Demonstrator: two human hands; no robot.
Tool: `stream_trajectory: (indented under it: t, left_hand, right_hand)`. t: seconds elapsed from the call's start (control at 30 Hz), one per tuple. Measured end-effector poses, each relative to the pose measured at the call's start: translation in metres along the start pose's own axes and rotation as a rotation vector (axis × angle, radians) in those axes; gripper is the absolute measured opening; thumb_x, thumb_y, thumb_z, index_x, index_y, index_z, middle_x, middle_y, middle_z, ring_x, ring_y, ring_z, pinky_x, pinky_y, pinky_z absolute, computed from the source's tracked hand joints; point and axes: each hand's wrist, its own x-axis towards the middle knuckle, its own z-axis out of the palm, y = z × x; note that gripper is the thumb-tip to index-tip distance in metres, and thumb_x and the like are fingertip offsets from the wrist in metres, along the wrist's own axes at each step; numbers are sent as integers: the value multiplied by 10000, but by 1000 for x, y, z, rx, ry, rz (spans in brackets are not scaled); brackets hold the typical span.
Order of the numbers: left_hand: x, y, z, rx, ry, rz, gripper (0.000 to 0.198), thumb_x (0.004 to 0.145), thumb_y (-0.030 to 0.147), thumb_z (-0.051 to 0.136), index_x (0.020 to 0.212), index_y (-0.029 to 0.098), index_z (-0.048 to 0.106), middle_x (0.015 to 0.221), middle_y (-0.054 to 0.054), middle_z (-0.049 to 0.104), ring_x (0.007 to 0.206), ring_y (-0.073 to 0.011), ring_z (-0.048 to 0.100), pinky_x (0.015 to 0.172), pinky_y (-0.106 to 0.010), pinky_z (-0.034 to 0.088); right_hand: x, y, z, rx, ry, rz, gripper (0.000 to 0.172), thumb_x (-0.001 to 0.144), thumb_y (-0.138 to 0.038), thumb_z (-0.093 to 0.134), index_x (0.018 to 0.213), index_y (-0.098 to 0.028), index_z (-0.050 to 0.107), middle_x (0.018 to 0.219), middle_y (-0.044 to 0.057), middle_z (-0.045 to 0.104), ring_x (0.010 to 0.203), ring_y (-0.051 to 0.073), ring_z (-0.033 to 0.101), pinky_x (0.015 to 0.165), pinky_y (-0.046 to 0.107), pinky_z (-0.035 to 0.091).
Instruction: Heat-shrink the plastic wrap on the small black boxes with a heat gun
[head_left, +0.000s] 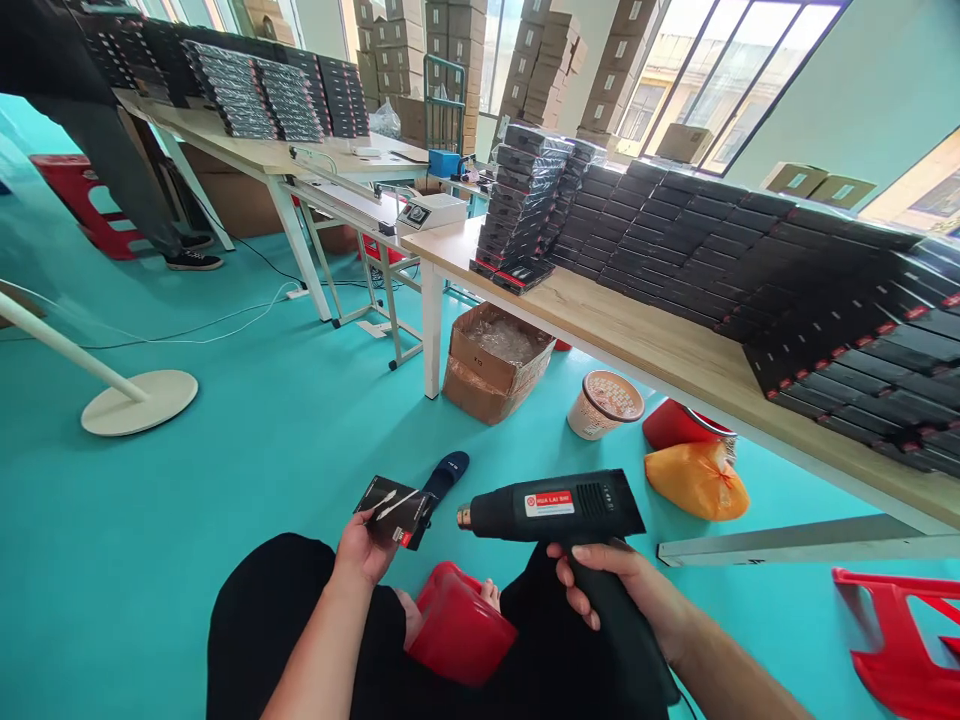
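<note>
My left hand [365, 550] grips a small flat black box [394, 510] by its left side, with a printed picture and a red corner facing up. In my right hand [600, 580] is a black heat gun [551, 505], fingers wrapped round its handle. Its metal nozzle points left toward the box, with a gap between them. A red plastic stool [457, 625] stands between my legs, and a dark slipper [448, 475] lies on the floor just beyond the box.
Stacked black boxes [675, 240] fill much of the wooden table [637, 310] at right. Beneath it are a carton [487, 365], a waste bin [604, 400] and an orange bag [694, 480]. A sealing machine [431, 212] stands beyond. At far left a person [120, 150] stands beside another table.
</note>
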Motion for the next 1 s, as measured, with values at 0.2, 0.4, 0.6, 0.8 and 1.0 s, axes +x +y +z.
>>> stream_trajectory:
  t: [0.2,0.4,0.6,0.8,1.0]
  left_hand:
    - [-3,0,1,-13,27,-23,411,785,72,464,1169,107,606,797,-106,731,679,-231,724,640,-368,612]
    - [-14,-2,5,19,-1,-8,321,768,93,480,1056,110,621,825,-121,732,731,-246,725,678,-388,607]
    - [-11,2,-1,4,-37,89,199,649,137,513,815,194,607,661,-49,642,612,-231,645,605,-378,560]
    - [-8,2,2,-12,-47,119,100,622,160,484,691,213,535,583,-30,568,527,-203,568,557,-339,504]
    - [-16,-1,3,37,-86,143,90,665,181,481,695,206,562,566,-24,561,485,-197,543,567,-355,512]
  right_hand:
    - [12,14,7,161,-25,5,342,724,-359,786,945,-105,731,742,34,632,554,105,553,462,199,434]
    - [22,8,18,131,-56,-8,340,726,-352,788,944,-98,736,749,45,649,564,115,572,476,207,450]
    - [11,-2,16,-50,-51,-69,354,728,-377,776,956,-110,726,743,39,647,549,123,578,464,221,442]
    - [-5,2,28,-371,-152,-55,287,721,-334,756,911,-125,709,644,20,633,534,144,563,498,264,453]
    - [-6,-2,42,-464,-205,-2,231,712,-351,733,802,-143,683,643,22,636,530,147,559,499,274,437]
